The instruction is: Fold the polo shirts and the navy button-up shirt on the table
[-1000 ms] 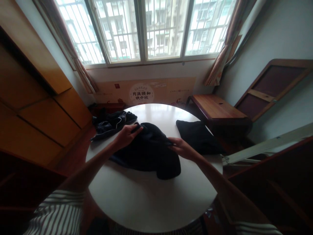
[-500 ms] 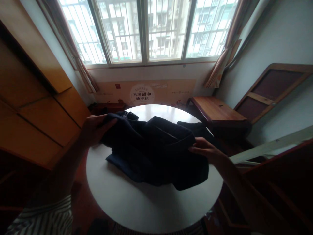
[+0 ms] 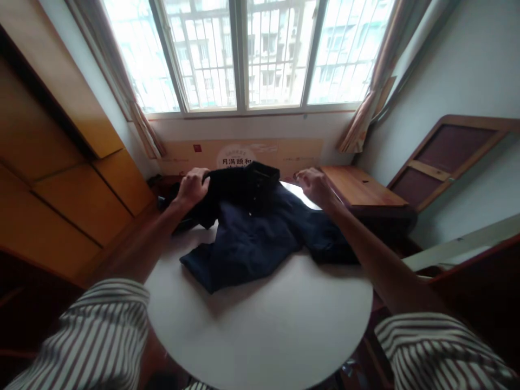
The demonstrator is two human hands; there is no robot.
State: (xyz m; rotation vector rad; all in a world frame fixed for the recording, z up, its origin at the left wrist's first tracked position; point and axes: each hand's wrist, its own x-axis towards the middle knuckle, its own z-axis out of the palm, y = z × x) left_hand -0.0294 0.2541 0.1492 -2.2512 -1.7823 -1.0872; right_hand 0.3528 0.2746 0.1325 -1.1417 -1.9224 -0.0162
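Observation:
A dark navy shirt (image 3: 255, 238) with a collar and small light buttons lies partly spread over the white round table (image 3: 264, 336). Its collar end is raised near the table's far side. My left hand (image 3: 194, 187) is closed on the dark cloth at the shirt's left shoulder. To the right of the collar, my right hand (image 3: 314, 187) hovers with curled fingers, apart from the cloth; no fabric shows in it. One sleeve reaches right, below my right forearm. Darker cloth bunches below my left hand, and where it ends is hard to make out.
Beyond the table, a printed cardboard panel (image 3: 179, 151) leans under the barred window. A wooden side table (image 3: 363, 187) stands at the right back, beside a framed wooden panel (image 3: 455, 157). Yellow-brown cabinets (image 3: 73, 200) line the left side.
Both hands moved away from me and closer together. The bunched shirt opened out, its collar now lifted toward the far side. My right hand has let go of the cloth.

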